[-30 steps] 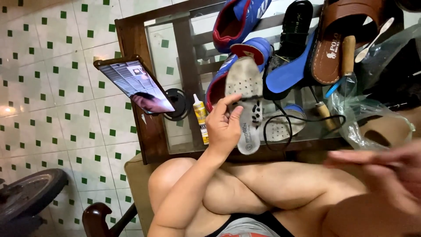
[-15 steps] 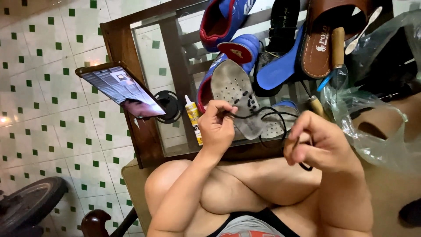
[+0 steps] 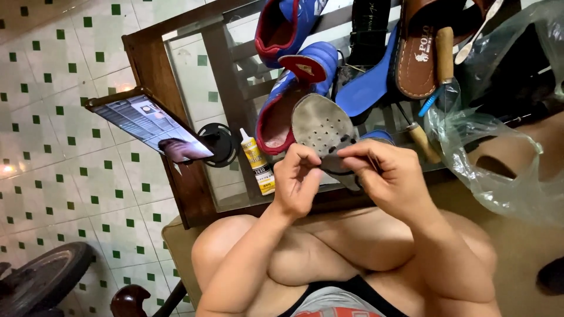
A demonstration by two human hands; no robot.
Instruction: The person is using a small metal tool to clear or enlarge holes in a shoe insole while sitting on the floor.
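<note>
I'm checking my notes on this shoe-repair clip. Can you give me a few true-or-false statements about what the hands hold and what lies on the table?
1. Both hands grip a grey perforated insole. True: left hand and right hand pinch its near end.
2. A glue bottle lies on the glass table. True.
3. The tablet lies flat on the floor. False: it stands propped at the table's edge.
4. The blue and red shoe is on the person's foot. False: it rests on the table.
5. The plastic bag is left of the hands. False: right.
</note>
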